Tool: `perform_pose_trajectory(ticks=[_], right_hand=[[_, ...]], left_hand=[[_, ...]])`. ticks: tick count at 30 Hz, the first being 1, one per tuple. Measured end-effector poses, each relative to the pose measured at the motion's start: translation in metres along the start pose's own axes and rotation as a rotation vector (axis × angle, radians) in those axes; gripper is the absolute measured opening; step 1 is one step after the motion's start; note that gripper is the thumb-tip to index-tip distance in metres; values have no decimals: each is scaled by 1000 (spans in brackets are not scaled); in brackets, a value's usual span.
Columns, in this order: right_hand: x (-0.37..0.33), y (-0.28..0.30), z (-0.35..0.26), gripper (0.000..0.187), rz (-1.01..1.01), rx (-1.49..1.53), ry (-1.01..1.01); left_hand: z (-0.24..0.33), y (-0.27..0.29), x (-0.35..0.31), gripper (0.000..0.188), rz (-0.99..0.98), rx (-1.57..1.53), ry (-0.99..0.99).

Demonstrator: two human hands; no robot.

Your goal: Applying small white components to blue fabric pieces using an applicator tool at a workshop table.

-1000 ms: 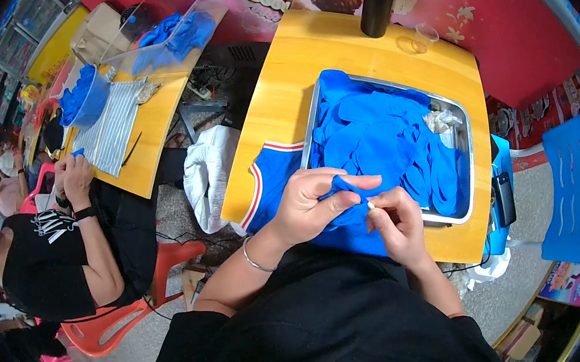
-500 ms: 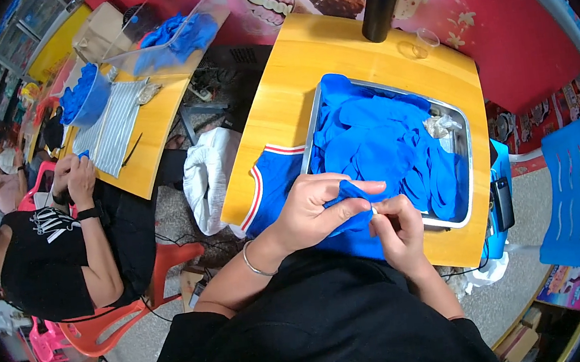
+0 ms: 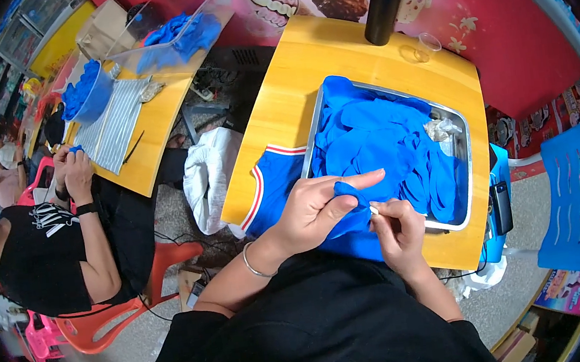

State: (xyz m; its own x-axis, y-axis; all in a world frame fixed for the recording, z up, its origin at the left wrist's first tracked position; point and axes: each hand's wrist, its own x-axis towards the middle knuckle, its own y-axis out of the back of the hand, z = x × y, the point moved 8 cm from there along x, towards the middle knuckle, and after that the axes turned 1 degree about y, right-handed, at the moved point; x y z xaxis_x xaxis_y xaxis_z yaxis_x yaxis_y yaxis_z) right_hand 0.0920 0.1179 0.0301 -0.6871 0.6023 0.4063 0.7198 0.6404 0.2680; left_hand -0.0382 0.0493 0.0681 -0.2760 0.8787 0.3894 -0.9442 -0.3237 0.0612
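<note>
My left hand (image 3: pixel 311 210) is closed on a piece of blue cloth (image 3: pixel 353 224), its forefinger stretched across the cloth and its thumb beside it. Against the right edge of this piece, my right hand (image 3: pixel 402 236) pinches a small white thing (image 3: pixel 373 209), too small to name. Just beyond both hands, a metal tray (image 3: pixel 471 176) holds a heap of blue cloth pieces (image 3: pixel 370 141), many with rounded edges. A blue cloth with red and white trim (image 3: pixel 279 178) lies under the tray's left side and my left hand.
A black bottle (image 3: pixel 385 8) and a clear cup (image 3: pixel 429 43) stand at the far end of the yellow table (image 3: pixel 291 61). To the right is a blue chair (image 3: pixel 567 198). At left, another person (image 3: pixel 50 255) handles blue cloth by a table with a blue tub (image 3: pixel 94 102).
My left thumb has drawn back slightly from the right fingertips, and the cloth between the hands shows more. The other person's hands have shifted a little.
</note>
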Motion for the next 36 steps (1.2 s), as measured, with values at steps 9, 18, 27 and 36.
perform_pose_trajectory(ticks=[9, 18, 27, 36], right_hand=[[-15, -33, 22, 14, -347, 885, -502], [-3, -21, 21, 8, -165, 553, -336], [-4, -15, 17, 3, -34, 309, -154], [-17, -48, 27, 7, -307, 954, -496]], left_hand=[[-10, -13, -4, 46, -182, -37, 67], [9, 4, 3, 52, 107, 136, -139], [15, 7, -2, 30, 104, 173, -181], [1, 3, -8, 34, 46, -25, -63]])
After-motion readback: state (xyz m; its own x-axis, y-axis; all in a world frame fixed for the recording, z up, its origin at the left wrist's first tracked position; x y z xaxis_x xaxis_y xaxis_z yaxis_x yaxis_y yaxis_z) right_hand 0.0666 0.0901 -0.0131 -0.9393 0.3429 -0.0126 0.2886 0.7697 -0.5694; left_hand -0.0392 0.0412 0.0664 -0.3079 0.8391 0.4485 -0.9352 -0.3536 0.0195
